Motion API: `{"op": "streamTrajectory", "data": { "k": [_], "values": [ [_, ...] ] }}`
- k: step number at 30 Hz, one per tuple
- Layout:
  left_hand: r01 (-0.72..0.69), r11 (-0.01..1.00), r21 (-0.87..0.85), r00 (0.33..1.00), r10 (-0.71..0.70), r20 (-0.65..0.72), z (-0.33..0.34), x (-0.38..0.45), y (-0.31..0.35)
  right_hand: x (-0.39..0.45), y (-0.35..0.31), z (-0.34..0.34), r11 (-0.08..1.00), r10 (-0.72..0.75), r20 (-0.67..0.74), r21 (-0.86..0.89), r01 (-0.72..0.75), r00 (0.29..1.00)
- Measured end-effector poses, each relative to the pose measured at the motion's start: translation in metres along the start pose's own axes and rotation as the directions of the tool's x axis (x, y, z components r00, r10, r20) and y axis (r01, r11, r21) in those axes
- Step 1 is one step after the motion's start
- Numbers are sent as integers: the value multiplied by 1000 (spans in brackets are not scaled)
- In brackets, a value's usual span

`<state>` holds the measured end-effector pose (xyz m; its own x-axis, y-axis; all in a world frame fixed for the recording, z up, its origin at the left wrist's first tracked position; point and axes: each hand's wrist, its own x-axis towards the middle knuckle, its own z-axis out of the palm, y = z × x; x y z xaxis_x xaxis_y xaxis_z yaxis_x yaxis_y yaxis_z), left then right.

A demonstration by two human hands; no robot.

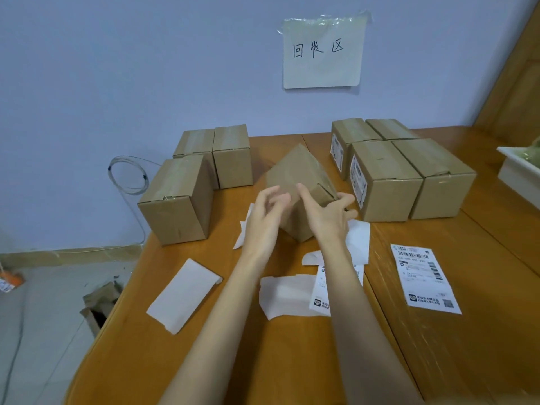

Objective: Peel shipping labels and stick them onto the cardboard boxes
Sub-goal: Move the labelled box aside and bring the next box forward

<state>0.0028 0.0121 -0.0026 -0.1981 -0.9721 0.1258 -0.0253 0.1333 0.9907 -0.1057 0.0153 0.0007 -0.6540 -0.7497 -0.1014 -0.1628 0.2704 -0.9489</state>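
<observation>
A plain cardboard box [298, 168] stands tilted on one corner at the middle of the wooden table [222, 361]. My right hand [328, 213] grips its near right side, thumb on the front face and fingers curled round the right edge. My left hand [264, 213] is blurred, its fingers relaxed beside the box's left face; contact cannot be told. A printed shipping label [423, 276] lies flat to the right. A second label [320, 292] lies partly under my right forearm. Three unlabelled boxes [175, 200] stand at the left. Several boxes [382, 176], two showing labels, stand at the right.
White backing sheets lie at the near left [184, 293], under my arms [285, 295] and beside the tilted box [359, 238]. A white tray [517, 171] sits at the right edge. The table's left edge drops to the floor, where an open carton [99, 305] stands. A cable [128, 176] hangs on the wall.
</observation>
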Motion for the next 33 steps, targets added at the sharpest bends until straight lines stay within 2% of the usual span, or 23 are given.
{"op": "streamTrajectory", "data": {
  "k": [3, 6, 10, 13, 15, 18, 20, 23, 25, 27, 29, 31, 32, 33],
  "values": [
    [-57, 950, 308, 991, 16, 134, -11, -15, -10, 4, 11, -2, 982, 129, 58, 129, -135, 990],
    [-58, 826, 560, 954, -119, 274, -19, -29, -27, 9, 22, -1, 940, 204, 84, 261, -219, 975],
    [-80, 517, 852, 933, -262, 247, -28, -23, -53, 9, 29, 1, 916, 247, 94, 303, -264, 964],
    [-125, 389, 913, 939, -250, 235, -38, -21, -60, 10, 32, -1, 911, 251, 91, 315, -267, 964],
    [-107, 342, 933, 964, -195, 182, -44, -21, -63, 13, 33, -3, 907, 261, 91, 317, -276, 961],
    [-36, 273, 961, 999, -8, 39, -48, -21, -65, 17, 36, -5, 905, 271, 76, 320, -281, 960],
    [43, 281, 959, 992, 99, -73, -50, -18, -68, 17, 37, -5, 906, 277, 65, 315, -283, 959],
    [150, 401, 903, 964, 142, -224, -57, -9, -71, 17, 37, -5, 904, 284, 61, 317, -288, 957],
    [137, 455, 880, 954, 179, -242, -61, -5, -69, 17, 37, -4, 907, 277, 74, 309, -286, 958],
    [105, 443, 890, 939, 250, -235, -65, -5, -61, 17, 36, -2, 912, 267, 89, 299, -281, 960],
    [98, 477, 873, 914, 304, -269, -71, -10, -50, 16, 35, 2, 912, 259, 113, 298, -282, 959],
    [187, 545, 817, 911, 216, -352, -82, -17, -41, 14, 34, 7, 909, 252, 139, 307, -283, 958],
    [279, 533, 799, 920, 92, -382, -89, -19, -36, 13, 34, 10, 908, 249, 151, 308, -285, 957],
    [378, 464, 801, 917, -70, -392, -96, -21, -31, 12, 33, 12, 907, 247, 163, 307, -287, 955]
  ]
}}
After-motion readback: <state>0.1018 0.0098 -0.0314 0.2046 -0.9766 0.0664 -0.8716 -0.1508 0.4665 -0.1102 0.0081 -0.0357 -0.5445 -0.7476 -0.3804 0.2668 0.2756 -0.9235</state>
